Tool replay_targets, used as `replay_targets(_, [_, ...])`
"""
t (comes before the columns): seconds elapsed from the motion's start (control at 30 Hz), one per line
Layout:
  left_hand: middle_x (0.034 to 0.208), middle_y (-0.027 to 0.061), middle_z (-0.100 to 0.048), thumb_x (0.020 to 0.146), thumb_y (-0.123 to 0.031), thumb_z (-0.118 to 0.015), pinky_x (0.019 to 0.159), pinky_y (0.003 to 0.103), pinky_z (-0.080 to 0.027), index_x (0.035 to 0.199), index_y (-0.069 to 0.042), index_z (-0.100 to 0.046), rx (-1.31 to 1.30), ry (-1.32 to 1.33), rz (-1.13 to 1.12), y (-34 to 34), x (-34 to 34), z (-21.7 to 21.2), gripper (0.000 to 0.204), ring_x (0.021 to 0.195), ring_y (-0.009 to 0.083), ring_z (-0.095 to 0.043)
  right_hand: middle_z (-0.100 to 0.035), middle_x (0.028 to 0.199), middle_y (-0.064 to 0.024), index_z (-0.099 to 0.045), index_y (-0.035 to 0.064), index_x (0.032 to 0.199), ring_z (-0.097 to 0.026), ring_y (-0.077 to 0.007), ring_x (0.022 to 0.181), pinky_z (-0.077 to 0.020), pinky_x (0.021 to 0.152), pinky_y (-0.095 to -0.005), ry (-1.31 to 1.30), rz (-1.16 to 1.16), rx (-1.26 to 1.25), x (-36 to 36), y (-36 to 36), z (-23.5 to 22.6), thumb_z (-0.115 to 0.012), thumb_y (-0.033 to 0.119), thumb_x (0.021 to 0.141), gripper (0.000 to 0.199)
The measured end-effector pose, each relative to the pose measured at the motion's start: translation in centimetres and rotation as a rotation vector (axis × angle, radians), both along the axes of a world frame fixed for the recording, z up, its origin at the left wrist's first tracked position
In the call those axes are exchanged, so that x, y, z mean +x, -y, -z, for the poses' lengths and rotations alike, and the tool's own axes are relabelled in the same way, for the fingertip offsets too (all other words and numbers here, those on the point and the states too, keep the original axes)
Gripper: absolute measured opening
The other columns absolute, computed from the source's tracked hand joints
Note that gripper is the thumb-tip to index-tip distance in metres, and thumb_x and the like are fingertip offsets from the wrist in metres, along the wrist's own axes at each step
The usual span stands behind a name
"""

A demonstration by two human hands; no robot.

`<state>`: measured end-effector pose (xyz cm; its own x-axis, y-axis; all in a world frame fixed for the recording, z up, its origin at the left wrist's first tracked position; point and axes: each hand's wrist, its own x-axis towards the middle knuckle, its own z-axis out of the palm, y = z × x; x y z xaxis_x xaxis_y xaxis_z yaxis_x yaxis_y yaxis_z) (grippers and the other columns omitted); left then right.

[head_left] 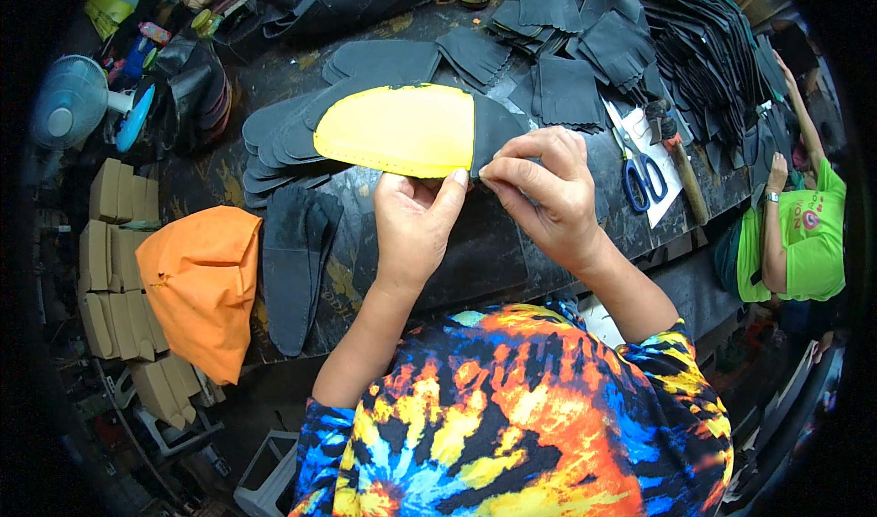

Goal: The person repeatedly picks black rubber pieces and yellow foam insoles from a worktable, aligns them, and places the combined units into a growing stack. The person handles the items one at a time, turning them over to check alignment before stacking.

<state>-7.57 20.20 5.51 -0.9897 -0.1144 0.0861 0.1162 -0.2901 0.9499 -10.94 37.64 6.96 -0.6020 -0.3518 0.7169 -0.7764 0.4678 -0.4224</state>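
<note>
A bright yellow sole-shaped piece (395, 129) with a rounded left end and a row of dots along its near edge is held over the table. Black leather-like material (497, 131) continues from its straight right end. My left hand (411, 229) grips the near edge, thumb on top and fingers underneath. Closed in a pinch, my right hand (553, 193) holds the near edge of the black material, just right of my left thumb. Behind and left of the yellow piece lie stacked black sole-shaped pieces (274, 147).
Scissors (644, 174) and a hammer (681, 161) lie at the right. Black cut pieces (566, 88) pile up behind. An orange cloth-like item (206, 284) and black pieces (294, 270) are at the left. A fan (68, 106) stands far left; a person in green (804, 234) is at right.
</note>
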Motion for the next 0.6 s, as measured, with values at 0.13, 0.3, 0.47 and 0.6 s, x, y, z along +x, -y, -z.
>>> replay_targets(0.13, [0.110, 0.0083, -0.067, 0.092, 0.004, -0.065, 0.088, 0.029, -0.055, 0.116, 0.004, -0.060, 0.053, 0.006, -0.002, -0.27, 0.15, -0.08, 0.024, 0.097, 0.0129, -0.065, -0.064, 0.094, 0.0008, -0.072, 0.0128, 0.091, -0.060, -0.0195, 0.090, -0.0405, 0.085, -0.0370, -0.049, -0.004, 0.055, 0.05, -0.31, -0.20, -0.079, 0.008, 0.071, 0.022])
replay_targets(0.3, [0.110, 0.0084, -0.067, 0.093, 0.004, -0.065, 0.088, 0.030, -0.055, 0.118, 0.003, -0.060, 0.126, 0.036, 0.045, -0.03, 0.30, 0.01, 0.026, 0.098, 0.0135, -0.065, -0.065, 0.097, -0.0013, -0.073, 0.0118, 0.095, -0.060, -0.0217, 0.092, -0.0406, 0.086, -0.0394, -0.083, -0.036, 0.116, 0.22, -0.72, -0.28, -0.079, 0.009, 0.071, 0.025])
replay_targets(0.47, [0.112, 0.0091, -0.067, 0.092, 0.003, -0.065, 0.088, 0.031, -0.055, 0.120, 0.003, -0.059, 0.210, 0.099, 0.085, 0.15, 0.38, 0.03, 0.029, 0.100, 0.0150, -0.066, -0.065, 0.098, -0.0012, -0.073, 0.0118, 0.095, -0.060, -0.0215, 0.093, -0.0402, 0.087, -0.0402, -0.137, -0.051, 0.176, 0.21, -0.97, -0.41, -0.077, 0.011, 0.071, 0.025])
replay_targets(0.6, [0.115, 0.0106, -0.067, 0.091, 0.003, -0.065, 0.093, 0.032, -0.053, 0.123, 0.003, -0.057, 0.188, 0.080, 0.085, 0.19, 0.51, 0.16, 0.033, 0.104, 0.0169, -0.066, -0.064, 0.098, 0.0020, -0.072, 0.0143, 0.095, -0.061, -0.0185, 0.095, -0.0402, 0.088, -0.0406, -0.143, -0.042, 0.199, 0.41, -0.87, -0.67, -0.073, 0.015, 0.074, 0.022])
